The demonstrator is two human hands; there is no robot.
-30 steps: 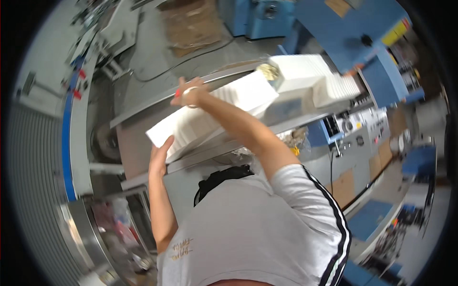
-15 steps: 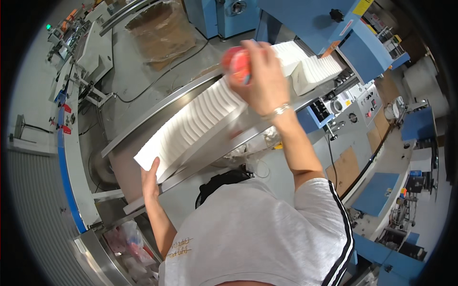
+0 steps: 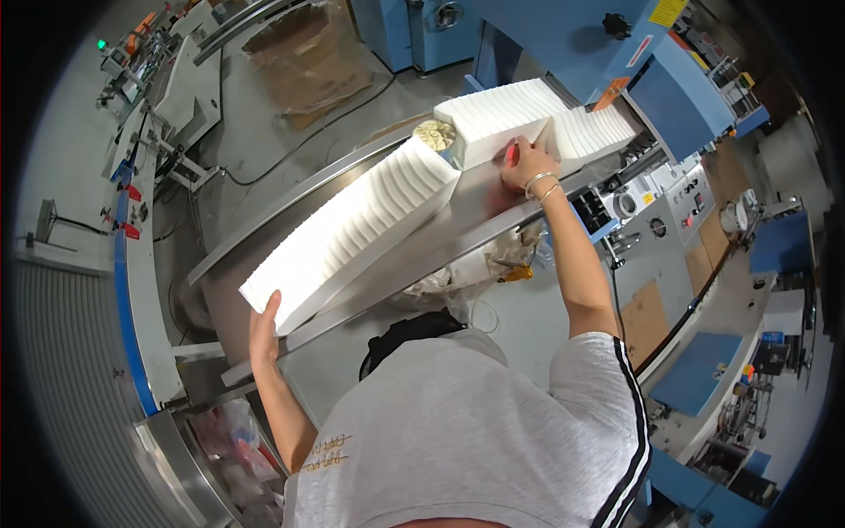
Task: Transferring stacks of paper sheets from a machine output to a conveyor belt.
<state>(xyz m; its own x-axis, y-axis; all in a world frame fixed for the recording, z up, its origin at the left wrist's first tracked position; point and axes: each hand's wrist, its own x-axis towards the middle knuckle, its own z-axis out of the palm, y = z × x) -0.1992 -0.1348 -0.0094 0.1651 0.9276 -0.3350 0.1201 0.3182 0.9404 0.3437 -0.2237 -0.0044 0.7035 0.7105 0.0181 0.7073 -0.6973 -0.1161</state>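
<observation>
A long row of white, thin-layered pieces (image 3: 352, 224), like sheets stood on edge, lies slanting along a metal trough (image 3: 387, 277). My left hand (image 3: 263, 330) grips its near left end, thumb against the end face and fingers partly hidden. Between this row and a second white stack (image 3: 506, 114) sits a round thing with a crinkled gold-coloured top (image 3: 434, 134). My right hand (image 3: 530, 167), with a bracelet at the wrist, is closed beside the second stack's near side. A small red thing (image 3: 511, 155) shows between its fingers; most of it is hidden.
Another white stack (image 3: 594, 132) lies farther right, beneath a blue machine (image 3: 563, 44). A metal rail (image 3: 290, 207) edges the trough's far side. A plastic-lined box (image 3: 308, 66) stands on the floor beyond it. Plastic wrapping (image 3: 466, 273) bulges by the near edge.
My right hand has moved right and nearer from above the gap between the stacks, uncovering the round gold-topped thing. My left hand stays at the row's end, shifted slightly left.
</observation>
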